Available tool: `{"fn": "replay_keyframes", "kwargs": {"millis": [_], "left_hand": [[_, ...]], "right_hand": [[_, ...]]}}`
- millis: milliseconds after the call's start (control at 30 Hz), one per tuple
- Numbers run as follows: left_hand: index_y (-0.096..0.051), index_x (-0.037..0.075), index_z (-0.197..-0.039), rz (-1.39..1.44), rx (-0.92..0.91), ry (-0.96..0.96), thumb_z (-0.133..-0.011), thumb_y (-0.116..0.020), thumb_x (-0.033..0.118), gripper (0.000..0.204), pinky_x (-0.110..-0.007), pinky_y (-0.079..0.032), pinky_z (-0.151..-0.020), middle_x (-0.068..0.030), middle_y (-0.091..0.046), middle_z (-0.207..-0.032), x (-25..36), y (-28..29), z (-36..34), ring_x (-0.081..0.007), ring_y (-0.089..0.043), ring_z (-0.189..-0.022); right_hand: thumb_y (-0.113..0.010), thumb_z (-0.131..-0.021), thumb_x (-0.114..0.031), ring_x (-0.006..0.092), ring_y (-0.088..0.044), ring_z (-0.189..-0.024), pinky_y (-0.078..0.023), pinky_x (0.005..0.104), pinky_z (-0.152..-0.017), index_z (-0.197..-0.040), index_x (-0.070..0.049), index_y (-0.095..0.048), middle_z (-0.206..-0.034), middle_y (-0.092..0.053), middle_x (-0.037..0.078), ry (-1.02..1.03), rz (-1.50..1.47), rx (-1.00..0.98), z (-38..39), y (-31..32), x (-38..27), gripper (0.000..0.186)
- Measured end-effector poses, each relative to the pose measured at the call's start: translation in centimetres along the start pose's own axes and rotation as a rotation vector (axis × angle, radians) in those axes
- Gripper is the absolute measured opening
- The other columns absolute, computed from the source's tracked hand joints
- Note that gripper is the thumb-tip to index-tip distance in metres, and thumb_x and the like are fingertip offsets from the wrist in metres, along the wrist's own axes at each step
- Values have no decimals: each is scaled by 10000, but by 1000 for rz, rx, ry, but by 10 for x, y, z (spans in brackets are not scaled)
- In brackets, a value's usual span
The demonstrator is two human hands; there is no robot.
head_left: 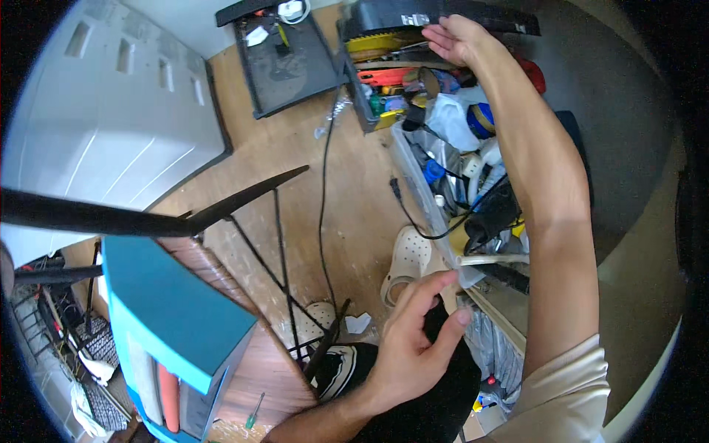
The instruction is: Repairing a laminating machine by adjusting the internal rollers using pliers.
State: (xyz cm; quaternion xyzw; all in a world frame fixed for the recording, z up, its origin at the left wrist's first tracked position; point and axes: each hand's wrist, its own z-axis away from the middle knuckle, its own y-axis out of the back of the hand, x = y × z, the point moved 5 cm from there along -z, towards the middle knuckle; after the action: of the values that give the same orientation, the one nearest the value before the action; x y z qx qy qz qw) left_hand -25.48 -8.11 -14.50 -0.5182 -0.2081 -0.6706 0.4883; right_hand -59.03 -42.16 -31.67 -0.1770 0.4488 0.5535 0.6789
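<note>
My right hand grips the near edge of a long black plastic piece lying over a dark box of assorted tools. Below that arm sits a translucent tub packed with white, blue and black items, a cable with a plug hanging over its side. My left hand hovers low in the middle, fingers apart and bent with nothing in them, near the tub's front corner and above my dark-clothed leg.
A turquoise box rests on a wood-grain board beside black metal legs at left. A white plastic panel, a dark tray and a black cord lie around the wooden floor. My feet wear white clogs.
</note>
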Motion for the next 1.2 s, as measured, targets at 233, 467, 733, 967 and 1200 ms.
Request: {"fn": "replay_keyframes", "kwargs": {"millis": [233, 467, 733, 967, 1200], "left_hand": [[-546, -9, -1313, 0, 7, -76, -913, -676, 61, 427, -321, -469, -909, -142, -584, -1233, 8, -1, -4, -240, -571, -1034], [-545, 9, -1325, -20, -27, -76, -930, -660, 68, 416, -324, -437, -936, -123, -555, -1252, 9, -2, 0, -240, -550, -1058], [-547, 11, -1332, -22, -44, -60, -929, -677, 98, 432, -340, -436, -952, -128, -558, -1290, 14, 3, -1, -265, -553, -1101], [-546, 10, -1333, -32, -53, -55, -926, -688, 116, 444, -344, -437, -953, -136, -560, -1288, 15, 7, -2, -269, -552, -1112], [-547, 9, -1331, -11, -40, -82, -917, -689, 105, 447, -348, -440, -953, -144, -559, -1296, 16, 7, -2, -274, -556, -1111]], "right_hand": [[-620, -975, -329, 220, -634, -1052, -459, 435, -986, -1247, -65, -618, -1174, -669, 83, 0, 105, 49, -80, 52, -41, 379], [-617, -980, -353, 199, -644, -1027, -455, 433, -984, -1215, -79, -641, -1139, -688, 61, -1, 212, 72, -95, 83, -61, 361], [-614, -987, -381, 176, -656, -998, -450, 431, -982, -1177, -95, -666, -1098, -710, 36, 11, 334, 91, -35, 64, -75, 348], [-611, -992, -406, 155, -666, -973, -446, 429, -979, -1145, -110, -689, -1063, -729, 14, 19, 430, 120, 4, 43, -90, 342], [-608, -998, -431, 135, -676, -948, -441, 427, -977, -1112, -124, -711, -1027, -749, -8, 29, 509, 128, 62, 16, -93, 343]]}}
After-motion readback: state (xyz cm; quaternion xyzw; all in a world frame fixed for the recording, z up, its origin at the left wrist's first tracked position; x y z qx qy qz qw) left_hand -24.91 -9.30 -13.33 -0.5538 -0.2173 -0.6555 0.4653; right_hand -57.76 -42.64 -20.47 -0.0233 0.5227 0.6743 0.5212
